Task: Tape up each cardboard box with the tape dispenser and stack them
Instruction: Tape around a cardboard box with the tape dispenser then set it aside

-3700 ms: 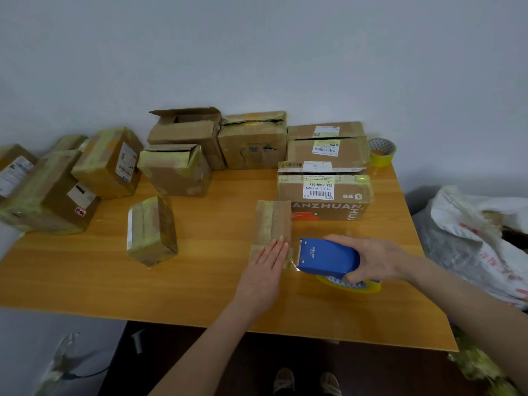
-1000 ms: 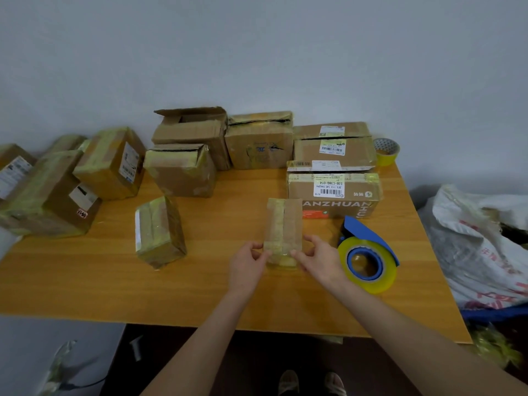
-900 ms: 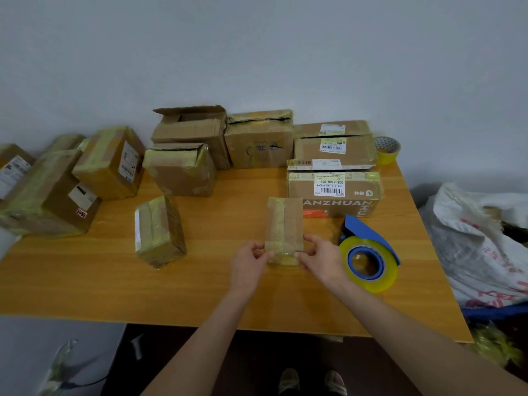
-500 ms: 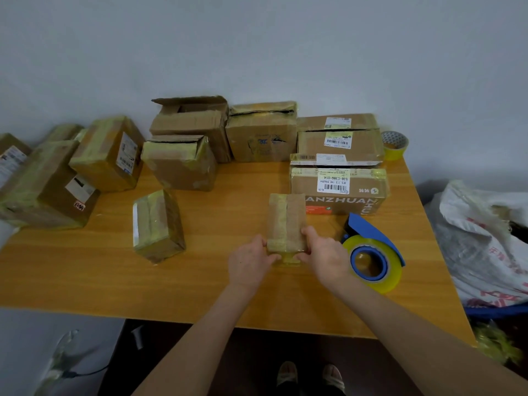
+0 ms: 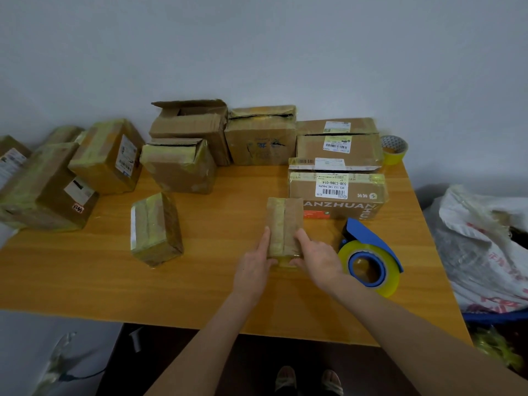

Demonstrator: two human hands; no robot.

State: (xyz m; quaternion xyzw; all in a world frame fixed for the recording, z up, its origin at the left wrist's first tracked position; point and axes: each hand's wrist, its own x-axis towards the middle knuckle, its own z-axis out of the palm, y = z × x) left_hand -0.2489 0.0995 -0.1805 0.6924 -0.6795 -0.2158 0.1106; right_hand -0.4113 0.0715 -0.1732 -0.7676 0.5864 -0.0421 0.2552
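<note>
L hand (image 5: 253,268), R hand (image 5: 320,260) grip small box (image 5: 285,221) nr dispenser (image 5: 371,258).

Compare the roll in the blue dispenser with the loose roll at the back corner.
The dispenser roll sits in a blue frame, close beside the right hand; the loose roll is bare, far back. The dispenser roll's hub is blue; the loose roll's core is pale, patterned. Both hold yellow tape.

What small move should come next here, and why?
Probably lift the small box and carry it to a stack. Tape already runs along its top, the left hand and right hand grip its near end, and the tape dispenser lies on the table.
</note>
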